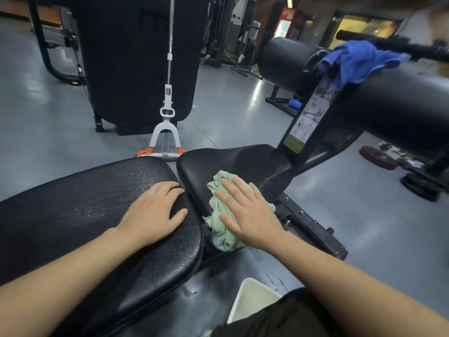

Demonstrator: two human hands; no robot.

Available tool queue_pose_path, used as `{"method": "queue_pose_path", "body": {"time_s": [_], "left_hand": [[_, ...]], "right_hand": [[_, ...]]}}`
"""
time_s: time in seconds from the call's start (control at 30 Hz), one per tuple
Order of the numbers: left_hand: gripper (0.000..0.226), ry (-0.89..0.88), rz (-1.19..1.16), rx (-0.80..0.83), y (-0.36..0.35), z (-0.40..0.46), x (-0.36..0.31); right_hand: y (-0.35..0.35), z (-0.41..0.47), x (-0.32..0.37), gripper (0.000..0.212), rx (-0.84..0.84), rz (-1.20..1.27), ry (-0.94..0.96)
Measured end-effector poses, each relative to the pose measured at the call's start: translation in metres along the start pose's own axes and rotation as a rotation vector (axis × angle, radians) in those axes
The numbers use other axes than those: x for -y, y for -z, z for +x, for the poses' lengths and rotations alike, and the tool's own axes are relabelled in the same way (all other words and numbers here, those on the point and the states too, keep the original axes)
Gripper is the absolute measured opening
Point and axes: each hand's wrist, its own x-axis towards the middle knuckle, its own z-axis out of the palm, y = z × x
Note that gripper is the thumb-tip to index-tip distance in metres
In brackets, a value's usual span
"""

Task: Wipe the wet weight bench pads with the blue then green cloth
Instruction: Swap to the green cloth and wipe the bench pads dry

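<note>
Two cloths are showing: the green cloth [222, 215] is lying bunched on the near edge of the seat pad [245, 164], and the blue cloth [352, 60] is hanging over a black roller pad [401, 103] at the right. Two hands are working: the right hand [245, 210] is pressing the green cloth with straight, spread fingers, while the left hand [151, 212] is resting flat, gripping nothing, on the long back pad [73, 215] (droplets are glistening there). One mop [165, 132] is standing on grey glossy floor [255, 98] among dark gym machines
</note>
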Motion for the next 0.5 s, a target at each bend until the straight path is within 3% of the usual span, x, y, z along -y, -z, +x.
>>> {"method": "queue_pose_path", "body": {"time_s": [0.13, 0.33, 0.5], "left_hand": [[0.077, -0.002, -0.019, 0.002, -0.001, 0.001, 0.003], [0.064, -0.023, -0.045, -0.022, -0.001, 0.004, 0.009], [0.059, -0.028, -0.062, -0.022, -0.001, 0.009, 0.011]], "right_hand": [[-0.001, 0.013, -0.022, 0.054, 0.002, 0.035, -0.027], [-0.001, 0.034, -0.083, 0.061, -0.016, 0.090, -0.329], [-0.004, 0.044, -0.107, 0.051, -0.027, 0.102, -0.456]]}}
